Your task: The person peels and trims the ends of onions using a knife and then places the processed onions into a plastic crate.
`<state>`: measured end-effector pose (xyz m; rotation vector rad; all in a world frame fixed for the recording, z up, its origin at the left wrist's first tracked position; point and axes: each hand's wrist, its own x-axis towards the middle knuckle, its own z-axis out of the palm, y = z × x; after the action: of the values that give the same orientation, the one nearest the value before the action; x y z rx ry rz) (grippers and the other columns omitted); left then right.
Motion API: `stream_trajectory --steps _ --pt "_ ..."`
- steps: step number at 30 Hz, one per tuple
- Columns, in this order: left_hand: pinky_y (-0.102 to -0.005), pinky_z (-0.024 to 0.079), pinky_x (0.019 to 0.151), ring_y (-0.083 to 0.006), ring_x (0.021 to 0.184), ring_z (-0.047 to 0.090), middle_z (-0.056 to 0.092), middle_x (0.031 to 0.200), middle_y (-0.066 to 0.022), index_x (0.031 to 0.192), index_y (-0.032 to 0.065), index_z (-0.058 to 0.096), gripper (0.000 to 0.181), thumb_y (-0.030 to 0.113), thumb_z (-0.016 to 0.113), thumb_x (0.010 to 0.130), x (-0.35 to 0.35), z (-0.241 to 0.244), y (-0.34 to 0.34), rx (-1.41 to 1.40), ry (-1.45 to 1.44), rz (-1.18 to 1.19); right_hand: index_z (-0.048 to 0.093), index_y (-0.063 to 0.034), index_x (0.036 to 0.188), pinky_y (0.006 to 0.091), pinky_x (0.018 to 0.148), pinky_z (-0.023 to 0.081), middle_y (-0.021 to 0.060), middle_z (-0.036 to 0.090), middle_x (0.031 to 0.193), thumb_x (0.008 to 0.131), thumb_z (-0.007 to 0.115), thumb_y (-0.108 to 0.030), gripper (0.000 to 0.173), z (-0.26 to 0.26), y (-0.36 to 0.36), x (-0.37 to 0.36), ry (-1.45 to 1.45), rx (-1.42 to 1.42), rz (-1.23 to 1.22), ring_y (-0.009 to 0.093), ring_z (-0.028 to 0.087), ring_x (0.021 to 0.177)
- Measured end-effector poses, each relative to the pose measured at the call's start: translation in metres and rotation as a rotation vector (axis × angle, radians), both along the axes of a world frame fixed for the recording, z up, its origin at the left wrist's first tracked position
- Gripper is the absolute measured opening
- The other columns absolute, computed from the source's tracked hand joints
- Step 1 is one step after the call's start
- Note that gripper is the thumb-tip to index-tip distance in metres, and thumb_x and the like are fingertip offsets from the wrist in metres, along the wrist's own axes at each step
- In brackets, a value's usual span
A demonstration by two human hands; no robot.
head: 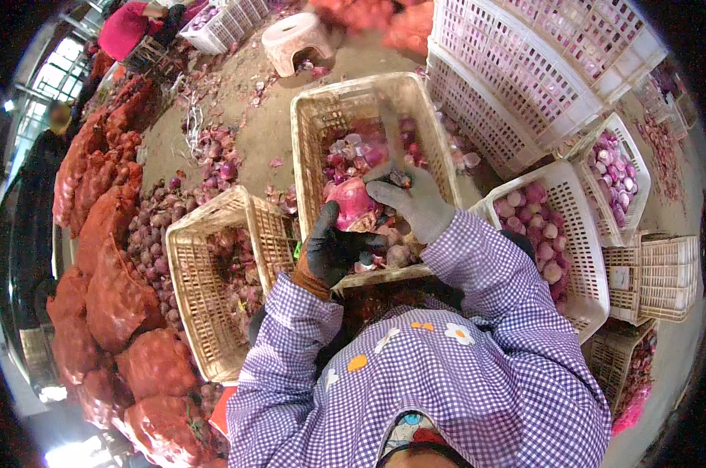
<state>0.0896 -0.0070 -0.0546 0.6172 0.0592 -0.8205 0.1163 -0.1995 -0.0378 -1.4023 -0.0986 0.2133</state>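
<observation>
My left hand, in a black glove, holds a large pink-purple onion over a crate. Loose skin shows at the onion's lower side. My right hand, in a pale grey glove, grips a knife whose blade is blurred and points away from me. Its fingertips are close to the onion's right side; whether they touch it I cannot tell. Below both hands, the dirty cream plastic crate contains onion skins and a few onions, partly hidden by the hands.
On the left, another crate contains skins, with loose onions and red mesh sacks beyond. At right stand a white crate of onions and stacked crates. A stool and a person are farther off.
</observation>
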Motion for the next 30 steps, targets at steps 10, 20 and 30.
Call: stream_trajectory --steps 10,20,30 --pt "-0.0411 0.051 0.082 -0.0289 0.105 0.058 0.054 0.122 -0.0120 0.135 0.0064 0.037 0.075 0.031 0.074 0.074 -0.001 0.004 0.001 0.224 -0.253 0.265 0.064 -0.0044 0.086 0.0289 0.066 0.049 0.0074 0.063 0.079 0.074 0.068 -0.007 0.013 -0.002 -0.009 -0.001 -0.422 -0.653 -0.221 0.017 0.061 0.072" --pt "-0.0362 0.049 0.091 -0.0245 0.110 0.056 0.054 0.122 -0.0106 0.129 0.0028 0.044 0.070 0.018 0.079 0.070 0.009 -0.007 0.004 0.466 -0.479 0.301 0.064 -0.0065 0.088 0.0395 0.067 0.049 0.0105 0.059 0.093 0.066 0.067 -0.011 0.022 0.022 -0.017 -0.013 -0.612 -0.923 0.017 0.031 0.060 0.080" --pt "-0.0336 0.049 0.088 -0.0199 0.103 0.058 0.059 0.112 -0.0101 0.121 0.0010 0.051 0.070 0.030 0.081 0.065 0.002 -0.010 -0.001 0.620 -0.609 0.492 0.063 -0.0057 0.090 0.0435 0.071 0.051 0.0128 0.060 0.095 0.066 0.066 -0.019 0.028 0.010 -0.004 -0.016 -0.516 -1.132 0.251 0.032 0.062 0.085"
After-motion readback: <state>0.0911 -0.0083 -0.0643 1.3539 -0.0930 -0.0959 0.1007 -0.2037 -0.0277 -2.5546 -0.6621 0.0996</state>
